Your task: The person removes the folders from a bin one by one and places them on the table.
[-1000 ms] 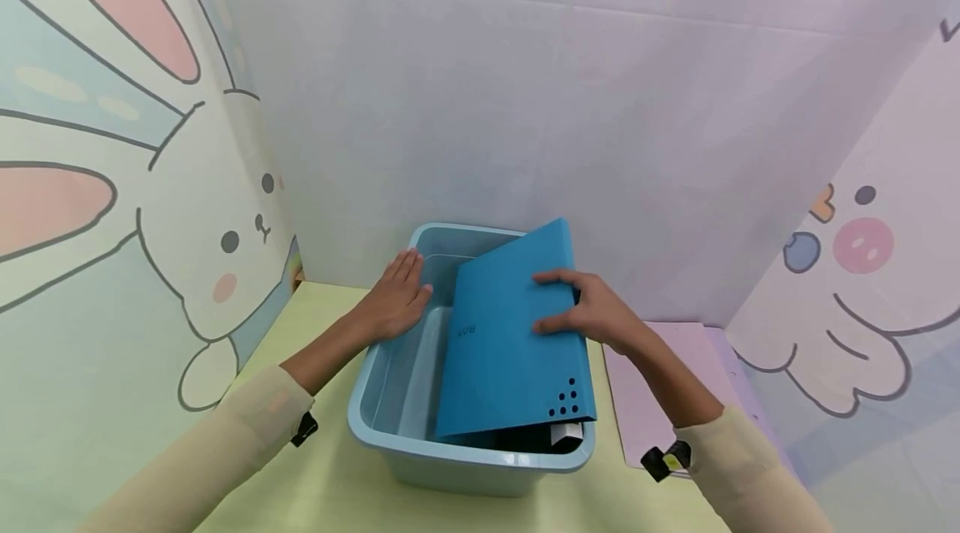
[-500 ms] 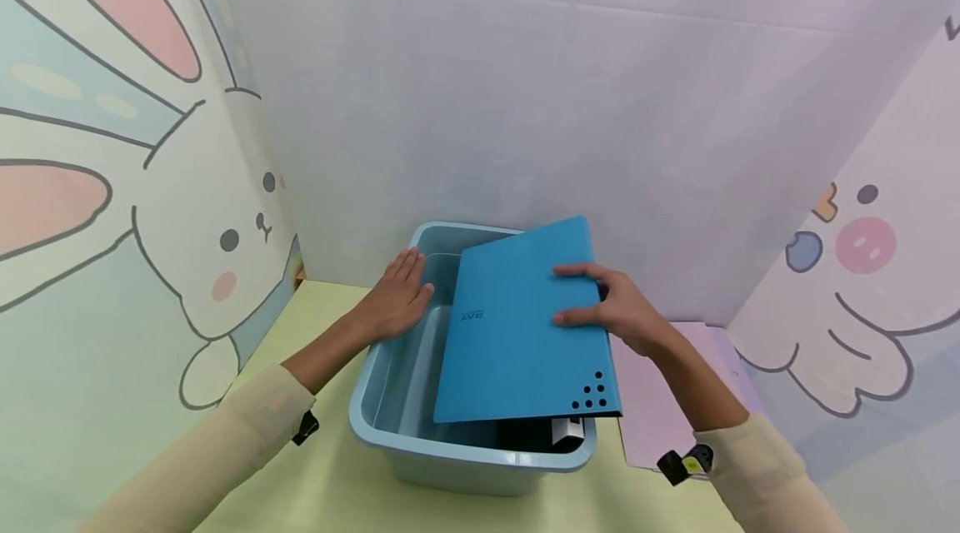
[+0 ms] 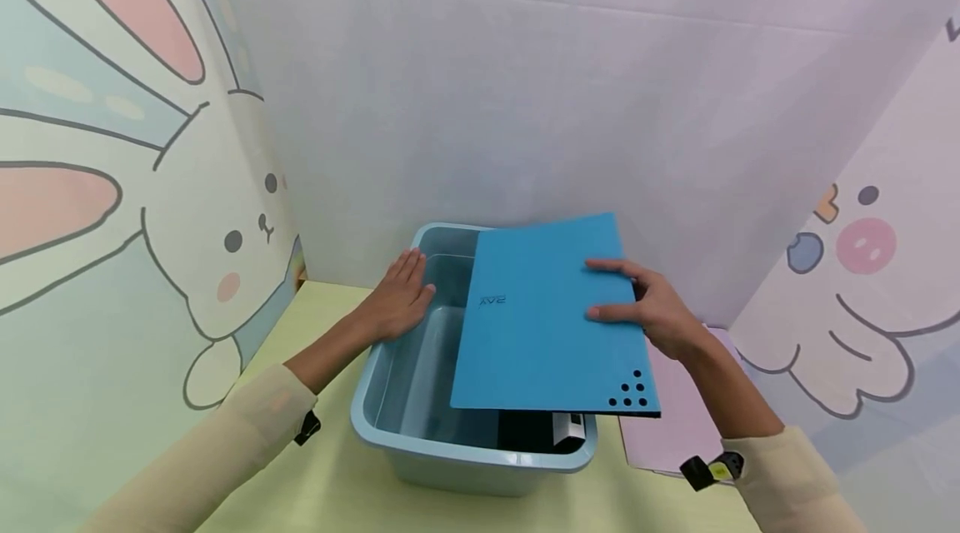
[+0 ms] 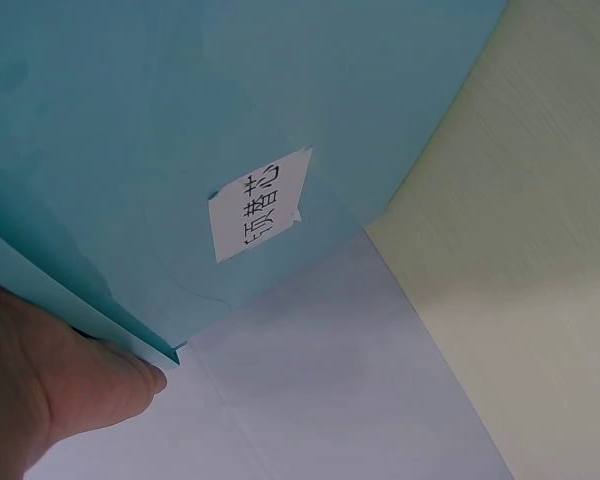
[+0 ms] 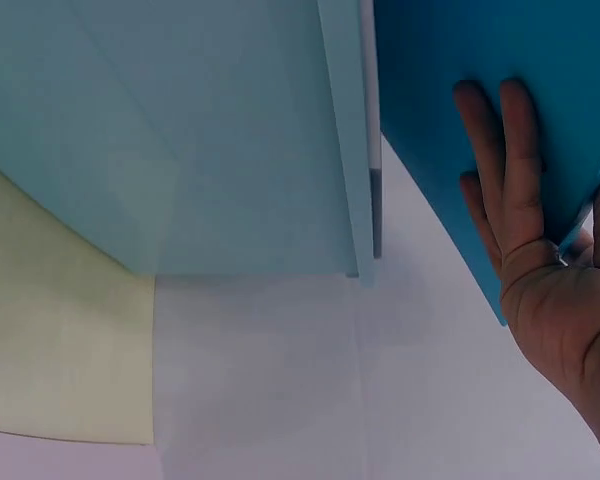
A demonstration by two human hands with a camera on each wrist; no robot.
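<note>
Nearest: L sleeve (image 3: 202,450) and R sleeve (image 3: 798,475), both beige, are filling the bottom corners of head view; a black L wrist unit (image 3: 307,427) and R wrist unit (image 3: 711,470) are sitting at the cuffs, the R one showing a yellow-green patch. L hand (image 3: 399,296) is resting on the L rim of a lt-blue bin (image 3: 480,455), fingers lying straight & together, thumb angling over the interior; grip = relaxed, flat contact. R hand (image 3: 660,308) is pinching a blue folder (image 3: 547,316) at its R edge: thumb + one finger are pressing the upper face, and R wrist view is showing three more fingers spreading on the underside; grip = narrow, holding folder. Folder is hanging over the R half of the bin and overlapping past the R rim; small dark lettering is showing near its L edge, black dots clustering at the near R corner. Can't tell if it's touching the rim at the back. Below it, a black item (image 3: 525,431) w/ a white part is lying in the bin, R side, mostly hidden. L wrist view: white label (image 4: 260,205) w/ handwritten chars is sticking to the bin's outer wall. Pink flat item (image 3: 667,429) is lying R of the bin, partly under R forearm, on the pale yellow-green table (image 3: 330,475). Farther: pale wall (image 3: 540,100) is rising behind; cartoon rabbit (image 3: 213,216) is covering the L side, 2nd cartoon animal (image 3: 855,308) the R.
</note>
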